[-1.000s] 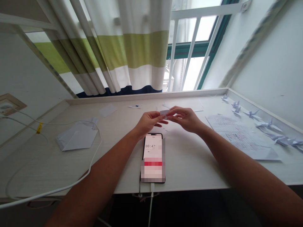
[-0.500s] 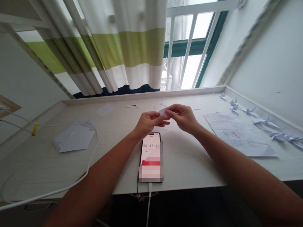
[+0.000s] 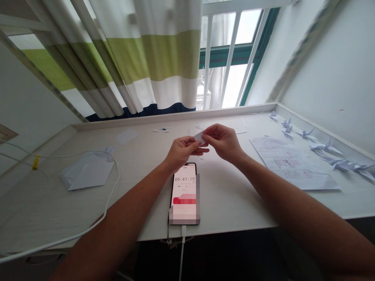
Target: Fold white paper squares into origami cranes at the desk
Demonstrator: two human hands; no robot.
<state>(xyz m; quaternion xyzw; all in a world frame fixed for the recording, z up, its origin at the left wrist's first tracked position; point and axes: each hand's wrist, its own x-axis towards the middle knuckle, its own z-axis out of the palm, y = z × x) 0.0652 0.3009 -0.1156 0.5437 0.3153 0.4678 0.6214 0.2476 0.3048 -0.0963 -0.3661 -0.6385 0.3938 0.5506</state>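
A small white piece of paper [image 3: 199,136] is pinched between both hands above the middle of the desk. My left hand [image 3: 183,150] grips its left side, thumb on top. My right hand [image 3: 223,141] closes on its right side with thumb and index finger. The fingers cover much of the paper, so its folds cannot be made out. Just below the hands a phone [image 3: 184,191] lies face up on the white desk [image 3: 231,207], its screen showing a running timer. Folded paper cranes [image 3: 326,146] stand in a row along the right side.
Written sheets [image 3: 281,162] lie on the right. To the left are a folded white paper [image 3: 90,169] and a flat scrap [image 3: 127,136]. A white cable [image 3: 111,195] loops over the left forearm. A pen-like item [image 3: 162,130] lies behind, near the raised rim [image 3: 140,121].
The view has shifted slightly, moving the desk items a little to the left. Both hands keep hold of the paper, and slightly more of it shows between the fingers.
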